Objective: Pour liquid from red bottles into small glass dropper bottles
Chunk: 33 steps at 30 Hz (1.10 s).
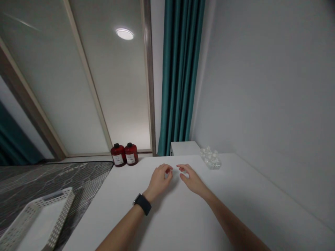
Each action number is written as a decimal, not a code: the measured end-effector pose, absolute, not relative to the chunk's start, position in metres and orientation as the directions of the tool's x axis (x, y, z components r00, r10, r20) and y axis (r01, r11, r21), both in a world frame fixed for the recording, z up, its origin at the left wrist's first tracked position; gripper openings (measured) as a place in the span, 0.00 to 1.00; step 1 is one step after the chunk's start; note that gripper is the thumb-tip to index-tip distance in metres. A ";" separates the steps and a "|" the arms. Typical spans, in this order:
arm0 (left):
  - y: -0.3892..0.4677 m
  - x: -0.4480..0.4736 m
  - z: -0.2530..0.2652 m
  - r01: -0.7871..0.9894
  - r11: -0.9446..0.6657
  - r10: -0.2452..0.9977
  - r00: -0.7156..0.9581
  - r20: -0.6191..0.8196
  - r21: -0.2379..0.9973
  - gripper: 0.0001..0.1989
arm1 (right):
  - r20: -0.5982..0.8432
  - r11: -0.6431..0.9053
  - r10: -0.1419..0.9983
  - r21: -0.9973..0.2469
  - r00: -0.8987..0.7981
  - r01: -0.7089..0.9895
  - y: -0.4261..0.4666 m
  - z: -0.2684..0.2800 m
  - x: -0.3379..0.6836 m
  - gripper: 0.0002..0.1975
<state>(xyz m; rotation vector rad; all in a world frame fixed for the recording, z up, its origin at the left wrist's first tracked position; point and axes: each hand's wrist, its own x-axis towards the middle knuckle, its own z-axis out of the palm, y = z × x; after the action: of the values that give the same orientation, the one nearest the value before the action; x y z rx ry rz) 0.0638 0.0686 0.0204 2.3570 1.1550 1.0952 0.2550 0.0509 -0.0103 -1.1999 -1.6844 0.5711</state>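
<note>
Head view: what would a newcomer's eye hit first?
Probably the left hand and right hand, facing each other over the white table with nothing visible in them. Next, the teal curtain hanging beyond the table's far edge, then the two dark red bottles side by side at the far left corner.

Dim light, round glare (125,33) on glass panel (123,87), soft shadows across white tabletop (188,216)

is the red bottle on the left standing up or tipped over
Upright: the left red bottle stands on the white table, its black cap on top and its white label facing the camera.
</note>
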 end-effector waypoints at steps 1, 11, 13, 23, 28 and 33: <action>0.064 0.058 0.021 0.553 -0.631 0.773 0.385 0.504 0.544 0.09 | 0.426 0.413 0.902 -0.795 -0.076 0.444 0.048 -0.009 0.250 0.19; 0.028 0.015 0.009 0.607 -0.601 0.788 0.341 0.512 0.520 0.09 | 0.365 0.386 0.922 -0.859 -0.127 0.337 0.020 -0.009 0.201 0.17; 0.025 0.011 0.004 0.603 -0.607 0.782 0.334 0.527 0.518 0.10 | 0.357 0.366 0.930 -0.873 -0.089 0.322 0.016 -0.012 0.191 0.16; 0.019 0.004 -0.007 0.613 -0.599 0.782 0.309 0.542 0.516 0.10 | 0.401 0.369 0.916 -0.858 0.015 0.358 -0.007 -0.022 0.180 0.12; 0.015 0.009 -0.008 0.608 -0.607 0.779 0.326 0.537 0.512 0.11 | 0.413 0.377 0.910 -0.845 0.017 0.380 -0.004 -0.019 0.185 0.13; 0.015 0.011 -0.009 0.600 -0.606 0.776 0.305 0.552 0.522 0.11 | 0.433 0.397 0.902 -0.827 -0.001 0.398 -0.006 -0.018 0.183 0.12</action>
<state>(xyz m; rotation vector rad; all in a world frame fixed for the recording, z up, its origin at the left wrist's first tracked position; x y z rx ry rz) 0.0111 0.0150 -0.0088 2.3530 1.2648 1.1862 0.1833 -0.0056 -0.0184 -1.1810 -1.5967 0.5950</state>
